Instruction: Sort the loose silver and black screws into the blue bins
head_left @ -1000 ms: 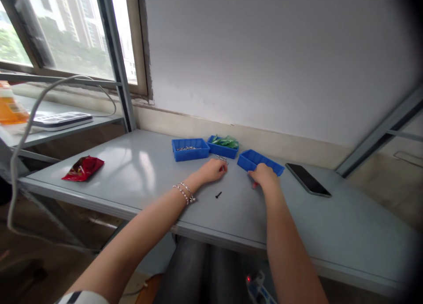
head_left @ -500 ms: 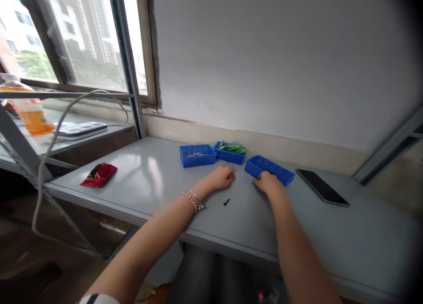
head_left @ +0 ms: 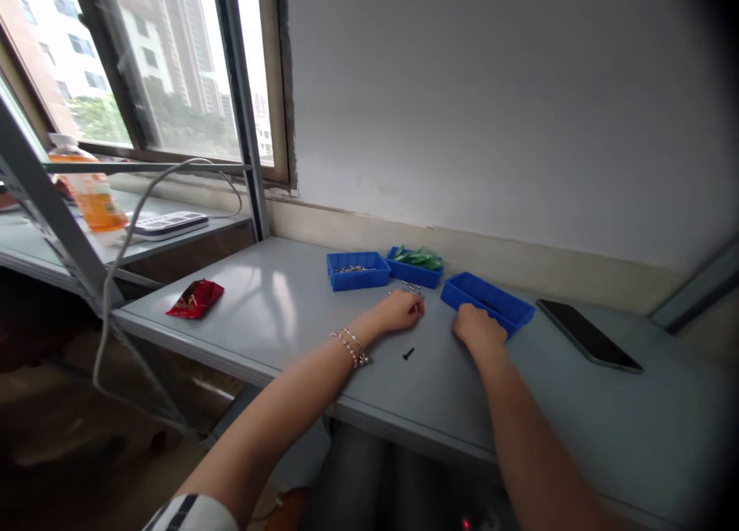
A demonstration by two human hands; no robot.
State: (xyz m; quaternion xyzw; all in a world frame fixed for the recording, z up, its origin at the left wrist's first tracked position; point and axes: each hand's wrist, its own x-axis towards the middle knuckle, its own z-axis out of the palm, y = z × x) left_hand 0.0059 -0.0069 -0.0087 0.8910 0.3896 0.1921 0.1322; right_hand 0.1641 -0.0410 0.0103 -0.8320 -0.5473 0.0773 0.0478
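Observation:
My left hand [head_left: 402, 311] rests on the grey table [head_left: 277, 315] with its fingers curled; what they hold, if anything, is hidden. Several silver screws [head_left: 412, 287] lie just behind it. My right hand [head_left: 479, 329] is closed at the near side of the right blue bin [head_left: 488, 296], and its fingertips are hidden. A single black screw [head_left: 409, 354] lies between my forearms. To the left stand a blue bin of small silver pieces [head_left: 358, 272] and a blue bin [head_left: 414, 269] heaped with green packets [head_left: 420, 257].
A red packet [head_left: 196, 298] lies at the table's left. Right of the bins is a black phone [head_left: 589, 335]. A white cable [head_left: 102, 315] hangs by the metal frame, near an orange drink bottle [head_left: 95, 196] and a white device [head_left: 170, 225] on the other table.
The view has shifted left, so things appear further right. My right hand has drawn back from inside the right bin to its near edge. My left hand stays near the silver screws.

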